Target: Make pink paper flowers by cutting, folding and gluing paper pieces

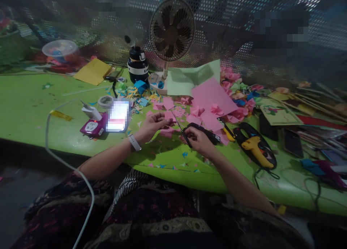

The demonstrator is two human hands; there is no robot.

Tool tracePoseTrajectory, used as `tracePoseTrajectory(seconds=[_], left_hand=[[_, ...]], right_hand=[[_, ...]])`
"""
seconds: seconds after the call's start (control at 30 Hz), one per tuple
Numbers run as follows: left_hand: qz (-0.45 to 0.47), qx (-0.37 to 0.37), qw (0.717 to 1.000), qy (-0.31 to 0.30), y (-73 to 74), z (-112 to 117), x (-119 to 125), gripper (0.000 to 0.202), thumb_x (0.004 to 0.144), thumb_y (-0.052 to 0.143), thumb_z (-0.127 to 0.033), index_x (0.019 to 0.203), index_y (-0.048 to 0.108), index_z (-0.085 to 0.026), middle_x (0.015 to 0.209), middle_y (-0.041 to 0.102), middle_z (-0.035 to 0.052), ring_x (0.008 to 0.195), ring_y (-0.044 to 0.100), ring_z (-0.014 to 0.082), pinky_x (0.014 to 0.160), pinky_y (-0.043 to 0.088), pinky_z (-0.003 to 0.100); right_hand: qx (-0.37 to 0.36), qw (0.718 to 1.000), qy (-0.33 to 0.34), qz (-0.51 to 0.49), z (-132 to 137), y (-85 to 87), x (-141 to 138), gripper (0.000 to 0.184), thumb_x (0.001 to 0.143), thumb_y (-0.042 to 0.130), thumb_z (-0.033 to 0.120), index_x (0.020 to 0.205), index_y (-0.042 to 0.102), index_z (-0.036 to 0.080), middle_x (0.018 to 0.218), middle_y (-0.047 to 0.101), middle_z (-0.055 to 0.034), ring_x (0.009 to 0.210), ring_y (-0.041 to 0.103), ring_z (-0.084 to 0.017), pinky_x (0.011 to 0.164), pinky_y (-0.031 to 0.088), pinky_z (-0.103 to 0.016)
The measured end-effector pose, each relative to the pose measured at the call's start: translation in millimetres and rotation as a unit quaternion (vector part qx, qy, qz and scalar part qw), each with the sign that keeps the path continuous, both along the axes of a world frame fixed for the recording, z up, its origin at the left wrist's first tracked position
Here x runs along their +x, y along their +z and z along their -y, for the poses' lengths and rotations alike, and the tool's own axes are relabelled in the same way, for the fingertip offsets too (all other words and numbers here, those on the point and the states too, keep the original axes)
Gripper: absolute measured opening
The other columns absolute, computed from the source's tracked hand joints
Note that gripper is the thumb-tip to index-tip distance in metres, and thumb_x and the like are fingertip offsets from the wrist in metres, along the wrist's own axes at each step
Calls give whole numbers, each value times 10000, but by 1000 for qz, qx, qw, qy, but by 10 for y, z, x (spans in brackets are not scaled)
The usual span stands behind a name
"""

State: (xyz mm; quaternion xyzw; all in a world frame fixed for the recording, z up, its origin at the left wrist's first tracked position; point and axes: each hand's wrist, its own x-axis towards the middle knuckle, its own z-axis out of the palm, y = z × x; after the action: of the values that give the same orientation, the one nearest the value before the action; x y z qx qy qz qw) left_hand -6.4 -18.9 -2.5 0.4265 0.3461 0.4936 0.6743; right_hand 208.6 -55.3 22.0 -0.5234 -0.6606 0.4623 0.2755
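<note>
My left hand [153, 126] pinches a small piece of pink paper [169, 116] above the green table [32, 108]. My right hand [197, 140] grips black-handled scissors [181, 128], whose blades point up and left into that pink piece. More pink paper scraps [166, 132] lie under both hands. A white band sits on my left wrist.
Pink and green sheets [211, 95] and folded paper flowers [235, 97] lie behind my hands. A yellow glue gun [255, 147] rests at the right, phones beyond it. A lit phone [118, 116], power strip [93, 128], tape roll, black bottle [137, 64] and fan [171, 30] stand left and behind.
</note>
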Motion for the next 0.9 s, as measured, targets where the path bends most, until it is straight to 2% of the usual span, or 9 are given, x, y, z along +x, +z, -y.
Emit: tracePoseTrajectory(seconds=[0.23, 0.37, 0.53, 0.9], left_hand=[[15, -34, 999, -14, -12, 30, 18, 418, 659, 909, -359, 849, 591, -166, 917, 780, 58, 905, 761, 198, 775, 565, 302], [11, -40, 999, -17, -13, 37, 21, 374, 687, 892, -354, 833, 607, -160, 933, 784, 69, 927, 760, 203, 787, 566, 309], [22, -40, 999, -4, -7, 39, 26, 371, 685, 895, -336, 815, 593, -164, 897, 785, 47, 882, 764, 178, 733, 560, 270], [15, -33, 999, -2, -20, 50, 30, 337, 724, 873, -325, 828, 598, -161, 926, 785, 65, 908, 758, 186, 787, 569, 298]], right_hand=[[13, 1000, -2, 26, -6, -68, 31, 509, 699, 745, 661, 795, 556, 199, 654, 497, 49, 558, 393, -100, 517, 305, -247], [10, 1000, 2, 19, -8, -47, 24, 511, 692, 753, 658, 788, 550, 199, 663, 500, 44, 567, 392, -101, 512, 304, -247], [-11, 1000, 5, 10, -4, -12, 4, 527, 672, 760, 667, 783, 540, 202, 655, 478, 48, 575, 384, -103, 520, 297, -251], [-1, 1000, 10, 30, 0, -13, 27, 529, 688, 749, 675, 797, 546, 199, 654, 490, 43, 573, 394, -107, 522, 303, -256]])
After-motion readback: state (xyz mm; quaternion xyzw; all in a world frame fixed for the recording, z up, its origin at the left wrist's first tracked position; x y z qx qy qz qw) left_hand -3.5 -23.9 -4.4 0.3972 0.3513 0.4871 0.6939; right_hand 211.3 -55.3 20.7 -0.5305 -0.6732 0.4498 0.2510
